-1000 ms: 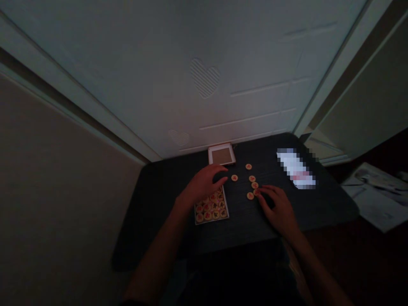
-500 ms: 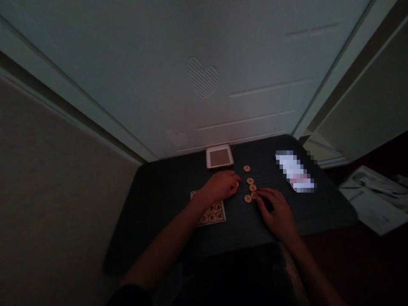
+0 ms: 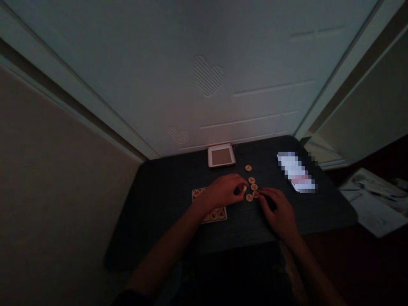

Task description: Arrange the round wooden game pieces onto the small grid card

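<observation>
Head view, light: dim room, detail poor.
Left hand (image 3: 225, 192): over the dark desk (image 3: 165, 204), fingers curled; grip pinched on a round game piece (image 3: 244, 188) at the fingertips.
Right hand (image 3: 278, 210): palm down on the desk, fingers loosely spread; fingertips touching the nearest loose disc (image 3: 256, 194). Holds nothing that I can make out.
Loose pieces (image 3: 251, 180): short row of pale discs with red marks, between the two hands; one lone disc (image 3: 248, 168) farther back.
Piece tray (image 3: 213, 213): flat box of packed discs, partly hidden under the left wrist.
Lid (image 3: 221, 155): square, pale-rimmed, at the far desk edge near the door (image 3: 204, 63).
Blurred white item (image 3: 296, 172): right side of the desk, well apart from the hands.
</observation>
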A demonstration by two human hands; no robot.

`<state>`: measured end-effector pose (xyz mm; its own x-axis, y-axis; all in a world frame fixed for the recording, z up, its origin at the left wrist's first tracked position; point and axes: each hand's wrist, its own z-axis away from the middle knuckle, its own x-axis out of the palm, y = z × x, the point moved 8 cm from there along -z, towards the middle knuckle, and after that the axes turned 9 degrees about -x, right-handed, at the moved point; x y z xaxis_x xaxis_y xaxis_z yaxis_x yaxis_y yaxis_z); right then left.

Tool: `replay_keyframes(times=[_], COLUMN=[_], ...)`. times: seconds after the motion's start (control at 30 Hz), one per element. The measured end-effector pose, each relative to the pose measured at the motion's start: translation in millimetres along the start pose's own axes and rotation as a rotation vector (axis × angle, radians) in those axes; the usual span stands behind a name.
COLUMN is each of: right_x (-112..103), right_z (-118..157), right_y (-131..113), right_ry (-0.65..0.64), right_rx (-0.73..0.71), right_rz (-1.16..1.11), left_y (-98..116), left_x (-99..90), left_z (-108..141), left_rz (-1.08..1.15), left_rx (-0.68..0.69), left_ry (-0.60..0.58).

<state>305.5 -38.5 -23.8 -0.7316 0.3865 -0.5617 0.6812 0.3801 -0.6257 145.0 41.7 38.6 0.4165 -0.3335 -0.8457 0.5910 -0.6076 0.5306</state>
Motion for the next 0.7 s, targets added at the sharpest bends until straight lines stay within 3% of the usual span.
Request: replay_keyframes(times=[0.23, 0.37, 0.57, 0.7], right_x=[-9.1, -7.9, -2.1, -1.1], right_z=[-1.4, -4.1, -6.5, -7.8], right_y=[-8.0, -27.8, -60.9, -73.0], right_ry=[0.045, 0.036, -0.01, -0.012], right_rx=[0.025, 0.022, -0.013, -0.034], right_rz=[-0.085, -0.173, -0.288, -0.311], left_y=[22.4, 14.9, -7.0, -8.4], left_x=[-12.9, -10.5, 7.4, 17.9], left_z=[26.7, 41.3, 67.0, 75.9], left_rz=[0.28, 0.48, 0.786, 0.913], left_rx=[-0.071, -0.152, -0.361, -0.436], left_ry=[0.089, 0.174, 0.347, 0.414])
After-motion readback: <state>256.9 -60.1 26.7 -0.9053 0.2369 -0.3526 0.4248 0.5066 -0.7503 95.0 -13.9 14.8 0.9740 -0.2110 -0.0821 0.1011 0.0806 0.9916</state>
